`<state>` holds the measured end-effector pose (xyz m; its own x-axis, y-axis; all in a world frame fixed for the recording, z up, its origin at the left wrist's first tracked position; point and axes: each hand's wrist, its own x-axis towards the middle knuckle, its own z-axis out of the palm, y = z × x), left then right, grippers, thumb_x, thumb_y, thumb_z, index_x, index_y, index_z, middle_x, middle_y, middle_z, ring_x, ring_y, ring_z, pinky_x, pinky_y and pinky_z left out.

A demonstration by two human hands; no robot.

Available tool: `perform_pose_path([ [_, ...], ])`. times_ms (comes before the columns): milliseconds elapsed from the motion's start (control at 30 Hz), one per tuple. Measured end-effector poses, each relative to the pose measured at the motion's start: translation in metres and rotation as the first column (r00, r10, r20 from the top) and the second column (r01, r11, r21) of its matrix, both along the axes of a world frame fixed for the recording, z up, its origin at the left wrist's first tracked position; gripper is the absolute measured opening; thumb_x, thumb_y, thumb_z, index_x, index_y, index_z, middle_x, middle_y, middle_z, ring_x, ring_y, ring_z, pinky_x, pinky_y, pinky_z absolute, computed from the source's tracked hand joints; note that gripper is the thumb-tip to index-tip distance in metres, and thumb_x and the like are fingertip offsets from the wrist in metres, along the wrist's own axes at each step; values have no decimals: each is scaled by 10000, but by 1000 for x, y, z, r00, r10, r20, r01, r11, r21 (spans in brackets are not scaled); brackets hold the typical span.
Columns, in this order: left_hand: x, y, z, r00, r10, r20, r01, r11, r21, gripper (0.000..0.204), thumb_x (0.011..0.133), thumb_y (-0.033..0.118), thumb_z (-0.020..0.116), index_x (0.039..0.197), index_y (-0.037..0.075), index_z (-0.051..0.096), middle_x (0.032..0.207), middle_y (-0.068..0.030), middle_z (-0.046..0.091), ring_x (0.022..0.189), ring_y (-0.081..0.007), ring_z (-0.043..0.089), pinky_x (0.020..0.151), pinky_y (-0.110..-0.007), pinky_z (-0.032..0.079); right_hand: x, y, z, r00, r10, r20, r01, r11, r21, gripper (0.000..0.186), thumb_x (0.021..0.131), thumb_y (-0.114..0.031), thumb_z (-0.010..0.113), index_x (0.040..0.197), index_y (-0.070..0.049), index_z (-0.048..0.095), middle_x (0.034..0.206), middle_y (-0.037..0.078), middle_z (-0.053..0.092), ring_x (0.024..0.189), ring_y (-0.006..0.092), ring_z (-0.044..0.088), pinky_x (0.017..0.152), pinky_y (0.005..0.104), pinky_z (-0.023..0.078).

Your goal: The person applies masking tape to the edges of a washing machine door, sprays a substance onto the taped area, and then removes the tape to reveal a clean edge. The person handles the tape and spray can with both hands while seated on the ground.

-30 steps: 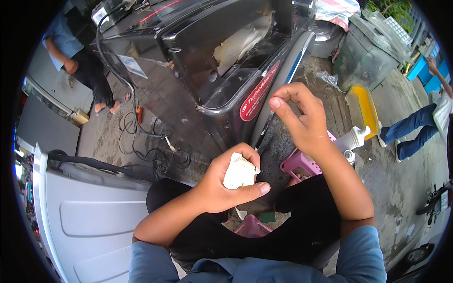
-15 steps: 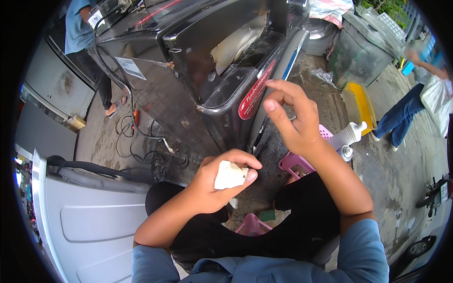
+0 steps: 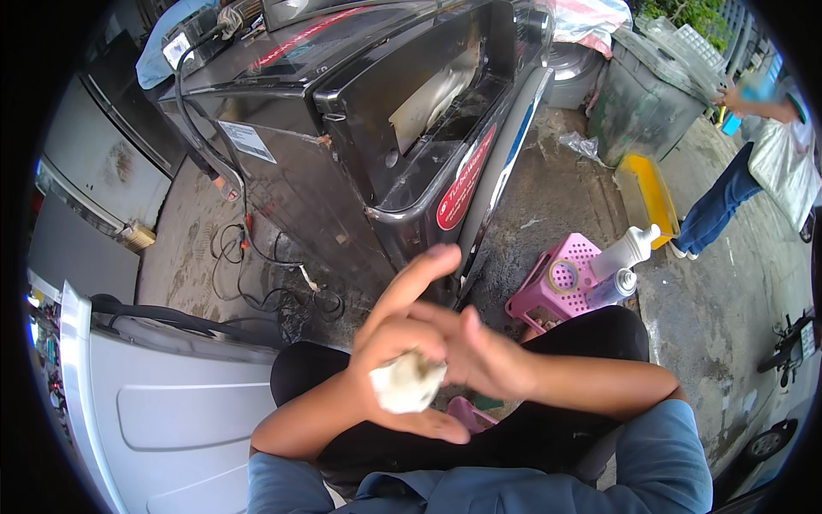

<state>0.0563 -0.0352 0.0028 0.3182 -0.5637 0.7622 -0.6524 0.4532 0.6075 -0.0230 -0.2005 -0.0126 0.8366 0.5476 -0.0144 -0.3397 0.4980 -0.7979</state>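
My left hand is closed around a crumpled white cloth, its index finger stretched up toward the dark appliance. My right hand lies across it from the right, fingers spread and touching the left hand just above the cloth. Both hands hover over my lap, in black trousers. In front of me lies a dark grey washing machine on its side, with a red label on its shiny rim.
A pink plastic basket with two bottles stands at the right of my knee. A white appliance sits at the left, black cables on the concrete. A person in jeans stands far right by a yellow tray.
My right hand has dropped from up near the machine's rim to meet my left hand. The left hand has turned, and the cloth now sits lower in its grip.
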Motion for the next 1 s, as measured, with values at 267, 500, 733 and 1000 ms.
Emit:
perform_pose_path([
  [267, -15, -13, 12, 689, 433, 581, -615, 774, 152, 704, 910, 263, 671, 1526, -2, 455, 1491, -282, 551, 1289, -436, 628, 986, -430, 570, -40, -25, 25, 977, -167, 133, 175, 983, -54, 1040, 773, -167, 959, 1574, -49, 307, 1342, 61, 564, 1287, 191, 578, 1070, 398, 488],
  [500, -36, -18, -9, 935, 350, 53, -334, 822, 462, 1087, 845, 306, 817, 1642, -20, 155, 1408, -226, 622, 1129, -375, 719, 907, -413, 601, -28, -39, 22, 847, -115, 518, 457, 653, -603, 613, 799, -114, 892, 1258, -48, 491, 1091, 123, 686, 1069, 182, 686, 898, 344, 539],
  [733, -29, -17, 5, 834, 171, -525, 85, 900, 428, 1242, 752, 127, 949, 1670, 56, 115, 1512, -215, 510, 1122, -281, 709, 870, -383, 601, -17, -92, 24, 770, -450, 452, 611, 722, -323, 439, 998, -51, 697, 1425, -32, 596, 1102, 124, 705, 927, 180, 711, 767, 310, 600],
  [1000, -29, -50, -29, 182, -45, -982, 500, 864, 53, 952, 1023, 786, 261, 1627, 50, 259, 1563, -183, 437, 1436, -304, 483, 1198, -466, 388, -10, -66, -7, 529, -74, 846, 720, 567, -400, 264, 915, -210, 818, 892, -44, 614, 867, 138, 660, 772, 309, 658, 679, 399, 507],
])
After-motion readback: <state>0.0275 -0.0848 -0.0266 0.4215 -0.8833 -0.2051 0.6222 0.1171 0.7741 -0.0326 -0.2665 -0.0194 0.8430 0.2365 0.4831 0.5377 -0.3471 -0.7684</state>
